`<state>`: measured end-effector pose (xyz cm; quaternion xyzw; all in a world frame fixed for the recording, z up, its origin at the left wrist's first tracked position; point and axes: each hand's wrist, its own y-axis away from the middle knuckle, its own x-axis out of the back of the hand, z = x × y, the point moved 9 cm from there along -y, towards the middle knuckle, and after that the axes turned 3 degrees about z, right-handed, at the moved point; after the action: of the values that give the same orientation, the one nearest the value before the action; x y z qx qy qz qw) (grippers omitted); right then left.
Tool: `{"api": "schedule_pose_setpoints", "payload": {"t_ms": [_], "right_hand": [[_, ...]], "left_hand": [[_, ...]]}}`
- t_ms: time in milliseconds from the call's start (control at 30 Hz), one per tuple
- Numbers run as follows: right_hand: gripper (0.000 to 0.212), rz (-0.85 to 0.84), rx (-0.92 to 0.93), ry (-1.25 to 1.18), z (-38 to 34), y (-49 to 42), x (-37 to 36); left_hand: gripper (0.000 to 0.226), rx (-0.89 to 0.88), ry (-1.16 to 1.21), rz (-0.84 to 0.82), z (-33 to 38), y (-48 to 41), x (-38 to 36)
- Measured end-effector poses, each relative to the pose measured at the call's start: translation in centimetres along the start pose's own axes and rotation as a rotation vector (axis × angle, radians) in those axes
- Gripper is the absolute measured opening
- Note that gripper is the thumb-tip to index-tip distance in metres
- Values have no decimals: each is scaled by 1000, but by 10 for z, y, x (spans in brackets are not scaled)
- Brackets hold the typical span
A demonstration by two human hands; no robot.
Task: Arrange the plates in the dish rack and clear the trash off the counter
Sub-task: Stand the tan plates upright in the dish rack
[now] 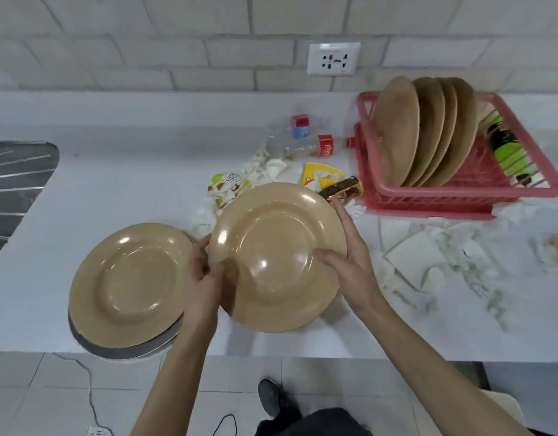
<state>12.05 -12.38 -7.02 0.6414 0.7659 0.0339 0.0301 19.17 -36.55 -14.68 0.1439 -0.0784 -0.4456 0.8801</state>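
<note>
Several plates point(424, 130) already stand upright in the dish rack point(460, 192); the left hand point(205, 275) and right hand point(350, 262) each have a grip on one raised plate point(277, 247) above the desk point(129, 184). A stack point(129, 284) and scattered trash point(271, 168) await.

White socket point(333, 59) on pale brick wall point(177, 42), dark streaked panel point(13, 184) at left, thin cable point(89, 385) on tiled floor point(35, 388)

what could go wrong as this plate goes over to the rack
The held plate would pass over the cola bottle and wrappers lying beside the dish rack; it may knock them.
Four plates lean together in the rack; sliding another in could shift them.
The plate stack sits at the counter front edge; the left forearm might nudge it.
</note>
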Motion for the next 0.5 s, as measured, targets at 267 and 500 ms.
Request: {"api": "schedule_pose_setpoints", "payload": {"t_ms": [267,500], "right_hand": [[80,5,89,131,-36,56,129],[76,8,103,361,-65,87,232]], "left_hand": [[63,12,-109,-183,-18,96,-123],[71,13,-235,-395,-39,171,-231]]}}
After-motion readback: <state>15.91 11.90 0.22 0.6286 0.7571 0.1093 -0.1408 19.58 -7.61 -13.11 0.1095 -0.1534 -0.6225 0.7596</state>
